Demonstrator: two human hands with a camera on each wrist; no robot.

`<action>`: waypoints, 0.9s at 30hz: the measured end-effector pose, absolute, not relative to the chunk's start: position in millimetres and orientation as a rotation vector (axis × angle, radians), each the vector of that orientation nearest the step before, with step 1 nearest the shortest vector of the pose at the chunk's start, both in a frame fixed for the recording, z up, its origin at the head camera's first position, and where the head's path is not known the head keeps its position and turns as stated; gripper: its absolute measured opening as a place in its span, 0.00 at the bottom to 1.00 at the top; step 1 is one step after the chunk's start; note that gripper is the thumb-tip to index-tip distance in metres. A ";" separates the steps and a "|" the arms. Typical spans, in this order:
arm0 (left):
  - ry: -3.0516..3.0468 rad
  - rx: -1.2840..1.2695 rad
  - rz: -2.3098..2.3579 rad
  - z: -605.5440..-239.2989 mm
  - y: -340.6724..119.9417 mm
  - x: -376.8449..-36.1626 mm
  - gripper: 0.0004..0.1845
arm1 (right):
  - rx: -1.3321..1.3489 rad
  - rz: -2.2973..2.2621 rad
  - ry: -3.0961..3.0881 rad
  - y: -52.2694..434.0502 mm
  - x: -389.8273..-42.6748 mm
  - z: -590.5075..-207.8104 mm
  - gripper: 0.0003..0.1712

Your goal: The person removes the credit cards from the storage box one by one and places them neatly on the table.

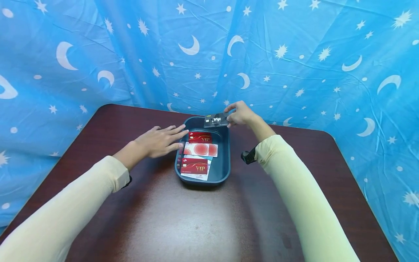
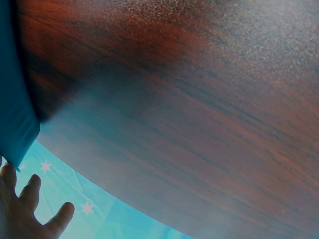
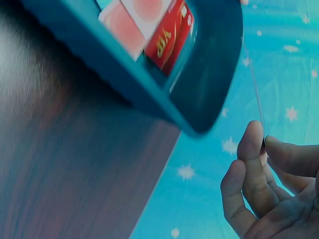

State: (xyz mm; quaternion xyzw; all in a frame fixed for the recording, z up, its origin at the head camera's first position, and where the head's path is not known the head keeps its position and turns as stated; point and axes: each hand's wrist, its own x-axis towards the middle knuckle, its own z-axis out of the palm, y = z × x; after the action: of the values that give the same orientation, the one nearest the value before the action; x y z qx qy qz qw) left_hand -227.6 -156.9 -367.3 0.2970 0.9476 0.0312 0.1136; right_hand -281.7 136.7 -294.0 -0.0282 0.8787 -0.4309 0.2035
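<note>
A dark blue-grey tray (image 1: 223,165) with rounded corners stands on the table. Between thumb and fingers my right hand (image 1: 241,114) pinches a black VIP card (image 1: 212,120) by its right end, over the tray's far end. Edge-on, that card (image 3: 256,94) looks like a thin line in the right wrist view. My left hand (image 1: 160,140) has its fingers spread at the tray's left rim. Inside the tray lie a red VIP card (image 1: 198,137) toward the back, white cards with red circles (image 1: 196,149) in the middle, and another red VIP card (image 1: 194,166) on pale cards in front.
The dark reddish-brown wooden table (image 1: 209,222) has rounded far corners. Directly behind it hangs a blue curtain (image 1: 209,54) with white moons and stars, also along both sides. A black band (image 1: 248,156) shows at the right sleeve's cuff.
</note>
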 end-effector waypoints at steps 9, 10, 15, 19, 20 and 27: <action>2.782 0.885 0.094 -367.3 -159.9 -226.8 0.37 | -0.112 -1.171 2.539 173.5 -286.8 -284.5 0.24; 2.783 0.886 0.095 -367.5 -160.1 -226.7 0.37 | -0.110 -1.160 2.558 178.2 -286.9 -284.5 0.24; 2.782 0.883 0.102 -367.6 -159.5 -226.2 0.37 | -0.101 -1.142 2.621 204.2 -286.4 -288.8 0.23; 2.779 0.881 0.101 -366.6 -158.2 -225.3 0.37 | -0.080 -1.130 2.651 224.1 -284.6 -295.9 0.23; 2.778 0.880 0.100 -366.3 -157.9 -225.2 0.37 | -0.076 -1.115 2.658 228.2 -283.9 -297.8 0.23; 2.782 0.890 0.087 -365.1 -155.9 -226.2 0.37 | -0.112 -1.001 2.691 247.4 -279.0 -311.1 0.23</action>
State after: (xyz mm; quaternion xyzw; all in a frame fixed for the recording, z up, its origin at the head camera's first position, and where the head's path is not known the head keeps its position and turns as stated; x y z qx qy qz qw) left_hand -226.2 -155.9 -365.1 0.3027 0.9463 0.0294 0.1095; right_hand -279.0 247.4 -311.1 -0.0387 0.9281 -0.3452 0.1338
